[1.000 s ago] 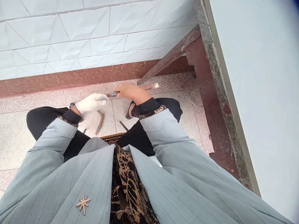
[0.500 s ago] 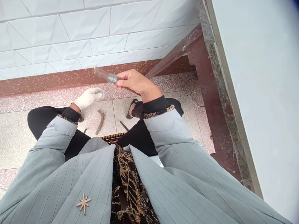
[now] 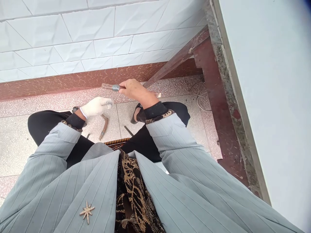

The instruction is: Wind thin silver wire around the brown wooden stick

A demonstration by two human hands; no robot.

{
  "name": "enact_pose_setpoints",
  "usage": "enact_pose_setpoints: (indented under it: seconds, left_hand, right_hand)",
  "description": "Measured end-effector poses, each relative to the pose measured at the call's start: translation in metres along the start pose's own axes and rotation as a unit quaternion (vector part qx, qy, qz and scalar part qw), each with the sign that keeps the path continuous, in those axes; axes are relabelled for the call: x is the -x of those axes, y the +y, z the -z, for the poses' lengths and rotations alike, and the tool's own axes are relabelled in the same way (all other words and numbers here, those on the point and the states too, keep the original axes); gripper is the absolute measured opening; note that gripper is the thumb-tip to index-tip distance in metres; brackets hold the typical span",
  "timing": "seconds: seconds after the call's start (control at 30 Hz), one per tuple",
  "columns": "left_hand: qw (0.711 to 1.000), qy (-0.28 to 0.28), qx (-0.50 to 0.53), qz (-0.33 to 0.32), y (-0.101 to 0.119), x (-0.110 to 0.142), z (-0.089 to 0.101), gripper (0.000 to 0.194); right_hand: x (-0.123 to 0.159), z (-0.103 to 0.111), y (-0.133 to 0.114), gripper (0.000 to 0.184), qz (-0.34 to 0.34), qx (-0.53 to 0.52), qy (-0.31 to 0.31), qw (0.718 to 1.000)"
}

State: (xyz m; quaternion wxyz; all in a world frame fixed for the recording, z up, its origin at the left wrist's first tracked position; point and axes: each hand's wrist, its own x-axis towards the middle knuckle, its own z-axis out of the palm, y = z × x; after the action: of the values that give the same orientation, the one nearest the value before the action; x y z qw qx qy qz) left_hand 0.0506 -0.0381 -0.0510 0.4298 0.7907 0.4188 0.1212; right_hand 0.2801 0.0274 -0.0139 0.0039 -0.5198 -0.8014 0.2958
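Observation:
My right hand (image 3: 133, 89), bare, is closed round a brown wooden stick (image 3: 107, 86) with a band of silver wire (image 3: 115, 87) wound about it. The stick lies nearly level above the floor. Its pale other end shows past my wrist. My left hand (image 3: 96, 106) wears a white glove and is a little lower and to the left, apart from the stick. Its fingers are curled together; whether anything is between them I cannot make out. On the floor below lies a bent wooden piece (image 3: 104, 127).
A thin dark rod (image 3: 128, 130) lies by my right leg. Ahead stands a white tiled wall (image 3: 92, 26) with a red-brown skirting (image 3: 48, 85). At the right are a dark red wooden frame (image 3: 216, 94) under a pale slab (image 3: 274, 81) and a loose white cable (image 3: 200, 103).
My right hand has come down slightly to the left, and the stick has turned closer to level. My gloved left hand has shifted a little right and down.

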Motion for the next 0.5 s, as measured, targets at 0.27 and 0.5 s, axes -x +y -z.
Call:
enact_pose_setpoints:
  seconds: [0.27,0.5]
  left_hand:
    - [0.999,0.019,-0.047,0.003,0.003,0.003,0.008,0.027]
    - [0.998,0.046,0.024,0.028,-0.001,-0.004,0.012,0.026]
  right_hand:
    - [0.004,-0.012,-0.012,0.019,0.072,0.085,-0.19,0.976]
    - [0.012,-0.01,-0.017,0.014,0.158,-0.02,-0.321,0.934]
